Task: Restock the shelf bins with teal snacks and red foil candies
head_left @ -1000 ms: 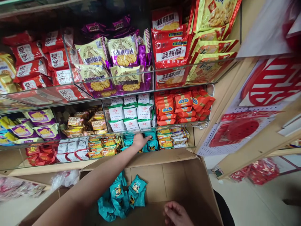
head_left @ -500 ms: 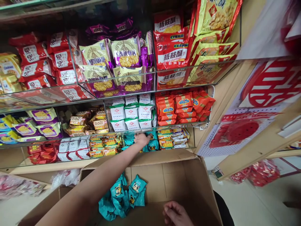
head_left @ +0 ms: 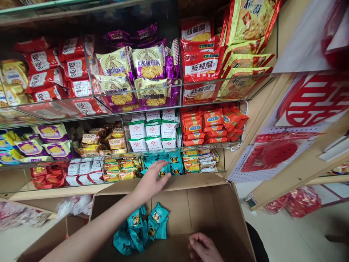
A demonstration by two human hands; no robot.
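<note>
My left hand (head_left: 154, 180) is over the far edge of an open cardboard box (head_left: 207, 182), just in front of the lowest shelf. Its fingers are stretched with the thumb apart, and nothing shows in it. Right behind it, teal snack packets (head_left: 176, 168) are stacked in a shelf compartment, partly hidden by the hand. Inside the box, on the left, lies a loose heap of teal packets (head_left: 158, 214). My right hand (head_left: 203, 247) is low over the near side of the box, fingers curled in, with no packet visible in it.
Glass-fronted shelves hold white-green packets (head_left: 154, 136), orange packets (head_left: 215, 122), yellow-green packets (head_left: 120, 169) and red walnut shortbread bags (head_left: 200, 65). A clear glass lip (head_left: 109, 158) runs along the shelf front. Red paper decorations (head_left: 313, 98) hang at right.
My left hand has drawn back from the teal packets on the shelf, toward me and slightly left, over the box's far edge. My right hand has stayed put.
</note>
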